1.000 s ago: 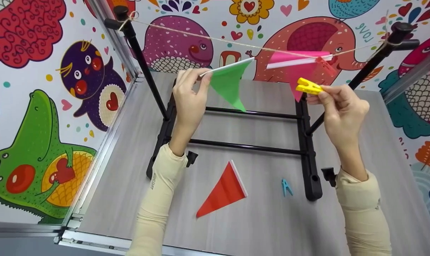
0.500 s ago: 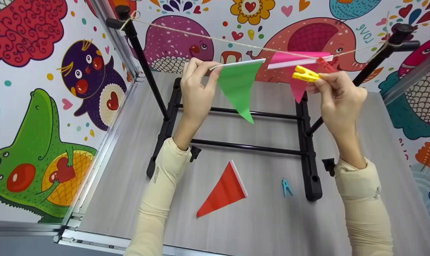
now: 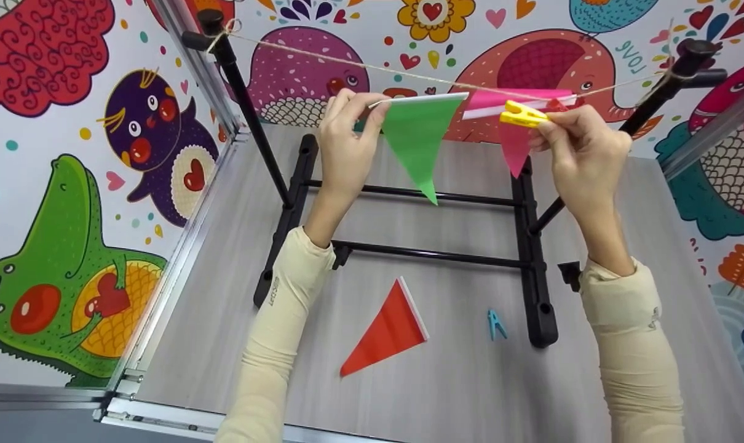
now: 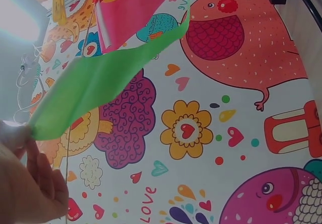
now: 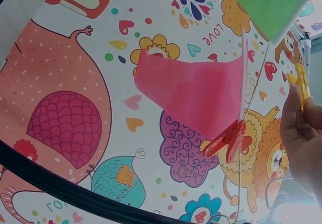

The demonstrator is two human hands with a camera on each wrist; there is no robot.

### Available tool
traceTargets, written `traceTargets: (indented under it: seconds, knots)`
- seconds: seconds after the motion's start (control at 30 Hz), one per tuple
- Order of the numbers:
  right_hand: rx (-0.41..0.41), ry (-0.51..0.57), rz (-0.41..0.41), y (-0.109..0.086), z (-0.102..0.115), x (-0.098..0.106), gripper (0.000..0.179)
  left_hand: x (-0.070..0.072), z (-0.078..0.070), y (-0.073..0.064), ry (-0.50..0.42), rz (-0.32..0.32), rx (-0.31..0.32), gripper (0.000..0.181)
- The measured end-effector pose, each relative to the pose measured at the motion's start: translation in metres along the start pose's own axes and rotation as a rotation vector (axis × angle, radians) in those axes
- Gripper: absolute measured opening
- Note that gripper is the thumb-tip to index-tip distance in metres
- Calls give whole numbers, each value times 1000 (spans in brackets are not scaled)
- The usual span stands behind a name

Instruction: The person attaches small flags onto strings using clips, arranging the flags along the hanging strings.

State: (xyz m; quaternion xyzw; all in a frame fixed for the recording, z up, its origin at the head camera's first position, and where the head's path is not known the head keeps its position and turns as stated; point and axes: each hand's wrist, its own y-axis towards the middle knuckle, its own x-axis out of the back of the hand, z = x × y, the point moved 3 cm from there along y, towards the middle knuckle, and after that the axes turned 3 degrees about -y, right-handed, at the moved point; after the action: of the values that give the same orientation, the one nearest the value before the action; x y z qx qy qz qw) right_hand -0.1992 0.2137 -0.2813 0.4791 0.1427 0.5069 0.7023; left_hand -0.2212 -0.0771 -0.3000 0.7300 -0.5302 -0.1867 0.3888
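My left hand (image 3: 349, 144) pinches the left end of the white top edge of a green triangular pennant (image 3: 422, 135), whose tip hangs down just below the string (image 3: 347, 61). In my right hand (image 3: 590, 160) a yellow clothespin (image 3: 522, 115) is pinched between thumb and fingers, its nose pointing left toward the green pennant. Behind it a pink pennant (image 3: 515, 147) hangs from the string, held by a red clothespin (image 5: 226, 141) that shows fully in the right wrist view. The green pennant's free right corner is close to the pink one's left edge.
A black frame (image 3: 433, 253) stands on the grey table (image 3: 458, 381), its two posts carrying the string. On the tabletop lie a red pennant (image 3: 389, 332) and a blue clothespin (image 3: 496, 325). Walls with cartoon prints (image 3: 71, 277) close in the left, back and right.
The left hand has moved right and slightly up with the green pennant, bringing it nearer the string and the pink pennant. The right hand has risen with the yellow clothespin.
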Motion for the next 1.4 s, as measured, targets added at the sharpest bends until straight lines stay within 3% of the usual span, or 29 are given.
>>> traceTargets:
  seconds: [0.3,0.67,1.1,1.4]
  knots:
    - [28,-71,3,14,-1,-9,11,-5,4,8,-25,25,5,16]
    - [80,-165,83,32,0,-20,17,-12,8,18,-83,55,76,16]
    - [266,-265,211,46,1,-31,20,-22,11,21,-81,81,120,18]
    - [323,-248,262,51,1,-34,16,-26,13,25,-149,114,138,17]
